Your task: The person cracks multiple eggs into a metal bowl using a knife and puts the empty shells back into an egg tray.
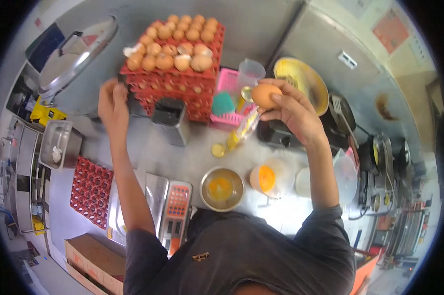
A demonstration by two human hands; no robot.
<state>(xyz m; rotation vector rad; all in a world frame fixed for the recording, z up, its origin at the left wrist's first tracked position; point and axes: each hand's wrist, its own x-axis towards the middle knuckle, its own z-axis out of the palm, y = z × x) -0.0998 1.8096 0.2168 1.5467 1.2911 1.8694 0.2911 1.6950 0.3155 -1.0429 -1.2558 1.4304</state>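
A brown egg (267,96) is held between the fingers of my right hand (293,110), raised over the back of the counter. My left hand (114,107), slightly blurred, is beside the stacked red egg trays (177,83); whether its curled fingers hold anything is unclear. Brown eggs (164,61) fill much of the top tray, some looking like broken shells. A steel bowl (240,189) with yolks and egg white inside stands close before my body. Right of it, a translucent container (282,173) holds orange-yellow yolk.
A digital scale (177,206) and an empty red egg tray (91,191) lie at left, near a steel pan (56,143). A black-topped bin (174,125) stands centrally. Behind are a pink basket (225,121), a yellow-stained bowl (319,88) and a lying bottle (240,132).
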